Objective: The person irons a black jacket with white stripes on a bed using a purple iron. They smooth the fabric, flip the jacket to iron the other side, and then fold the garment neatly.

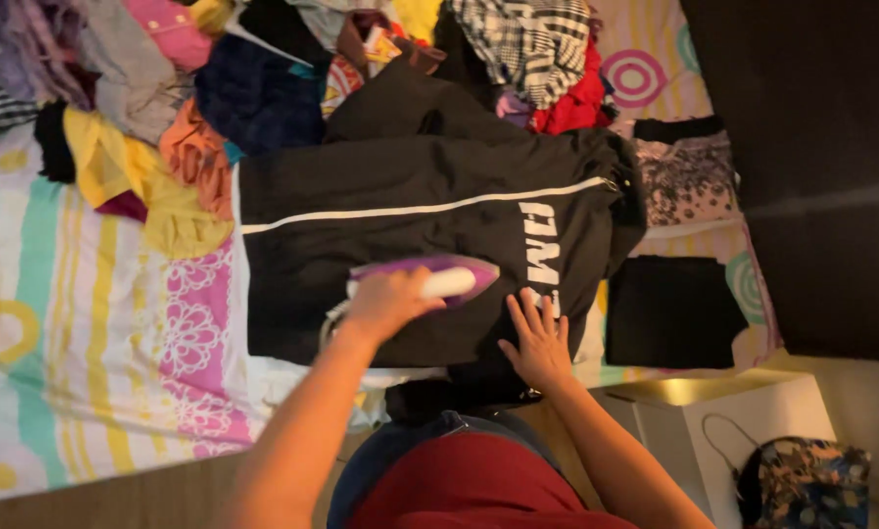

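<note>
A black zip jacket [400, 186] with a white stripe and white lettering lies flat on a striped, flower-patterned bedsheet [87, 323]. My left hand [385, 302] grips the handle of a purple and white clothes iron [439, 277], which rests on the jacket's lower middle. My right hand [535, 340] lies flat on the jacket's near edge, fingers spread, just right of the iron's tip and apart from it.
A heap of mixed coloured clothes [214, 88] fills the far side of the bed. Folded dark garments [672, 312] and a patterned one [689, 181] lie to the right. A white box [743, 421] and a patterned bag [807, 485] stand at the lower right.
</note>
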